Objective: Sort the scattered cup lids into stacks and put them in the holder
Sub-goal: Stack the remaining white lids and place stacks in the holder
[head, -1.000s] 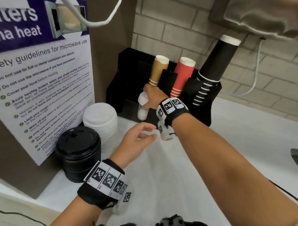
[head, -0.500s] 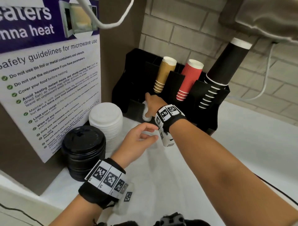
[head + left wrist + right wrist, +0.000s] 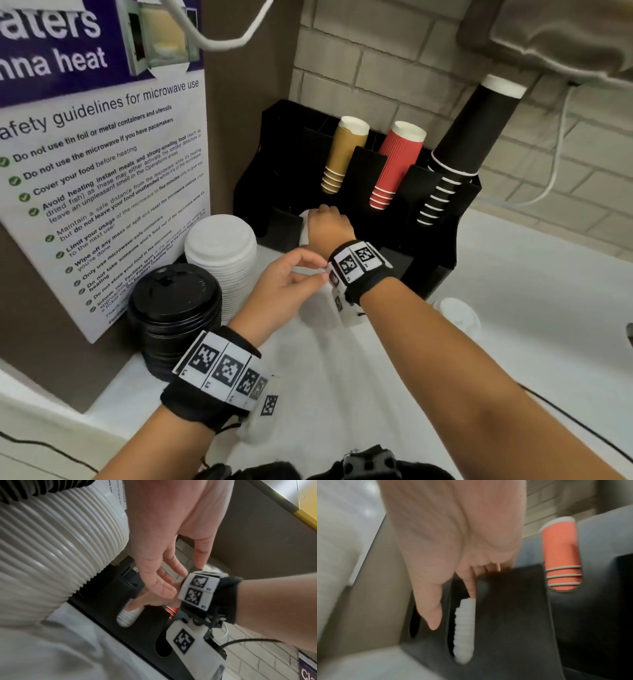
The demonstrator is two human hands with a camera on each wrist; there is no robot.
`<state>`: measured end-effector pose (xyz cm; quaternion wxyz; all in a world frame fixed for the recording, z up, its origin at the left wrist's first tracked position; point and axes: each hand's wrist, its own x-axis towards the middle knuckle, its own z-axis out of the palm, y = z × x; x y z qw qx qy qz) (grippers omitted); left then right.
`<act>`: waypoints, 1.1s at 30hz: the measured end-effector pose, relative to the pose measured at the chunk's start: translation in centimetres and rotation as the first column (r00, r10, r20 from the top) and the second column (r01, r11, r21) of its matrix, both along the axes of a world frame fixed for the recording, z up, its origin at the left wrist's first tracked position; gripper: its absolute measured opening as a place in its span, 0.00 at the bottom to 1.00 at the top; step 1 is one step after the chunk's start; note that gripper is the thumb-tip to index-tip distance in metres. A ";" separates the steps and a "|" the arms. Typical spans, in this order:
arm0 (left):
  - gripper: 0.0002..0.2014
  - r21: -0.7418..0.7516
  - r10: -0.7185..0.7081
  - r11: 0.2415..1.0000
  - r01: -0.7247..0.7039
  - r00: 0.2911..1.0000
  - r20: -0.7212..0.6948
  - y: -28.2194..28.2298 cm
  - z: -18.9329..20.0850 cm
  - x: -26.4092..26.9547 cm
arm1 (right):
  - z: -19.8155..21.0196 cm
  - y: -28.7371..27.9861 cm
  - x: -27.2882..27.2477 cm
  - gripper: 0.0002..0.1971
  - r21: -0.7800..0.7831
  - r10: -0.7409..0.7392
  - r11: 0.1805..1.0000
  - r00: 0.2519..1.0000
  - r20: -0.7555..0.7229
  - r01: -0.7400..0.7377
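The black holder (image 3: pixel 428 246) stands against the brick wall. My right hand (image 3: pixel 329 222) reaches down into its front left slot and holds the top of a small white lid stack (image 3: pixel 303 226). In the right wrist view that stack (image 3: pixel 464 628) stands upright in the slot's cutout of the holder (image 3: pixel 513 615). The index finger touches its top and the thumb hangs in front of the wall. My left hand (image 3: pixel 320 272) hovers beside the right wrist with relaxed fingers and holds nothing. In the left wrist view the small stack (image 3: pixel 128 616) shows under the right hand (image 3: pixel 149 599).
A tall stack of large white lids (image 3: pixel 222 253) and a stack of black lids (image 3: pixel 174 301) stand at the left by a poster (image 3: pixel 102 171). One loose white lid (image 3: pixel 459 315) lies right of my forearm. Tan (image 3: pixel 342 154), red (image 3: pixel 397 164) and black cups (image 3: pixel 472 137) fill the holder's rear slots.
My right hand has lowered the small white lid stack down into the holder's front slot. The left hand has drifted slightly toward the right wrist.
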<state>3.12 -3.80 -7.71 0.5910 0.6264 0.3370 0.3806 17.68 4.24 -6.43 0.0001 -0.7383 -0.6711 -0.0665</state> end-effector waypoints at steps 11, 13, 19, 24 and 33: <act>0.07 -0.025 -0.026 0.999 0.026 1.000 0.011 -0.4 0.0 0.6 | 2.7 -15.8 8.1 0.32 -0.059 -0.356 0.924 0.799 -0.485 0.377; 0.07 -0.029 -0.032 0.999 0.032 0.999 0.012 -0.4 -0.1 0.8 | 2.0 -18.2 9.6 0.35 -0.127 -0.452 0.886 0.768 -0.455 0.446; 0.08 -0.035 -0.055 0.998 0.055 0.998 0.004 -0.6 -0.4 1.2 | 0.0 -20.2 12.0 0.42 -0.218 -0.570 0.810 0.645 -0.509 0.544; 0.08 -0.035 -0.085 0.996 0.084 0.996 -0.023 -0.9 -0.3 1.2 | -0.8 -19.8 12.7 0.36 -0.247 -0.591 0.799 0.638 -0.494 0.548; 0.08 -0.011 -0.083 0.997 0.082 0.995 -0.057 -1.1 0.0 1.1 | 1.1 -20.3 13.0 0.31 -0.090 -0.477 0.844 0.662 -0.578 0.529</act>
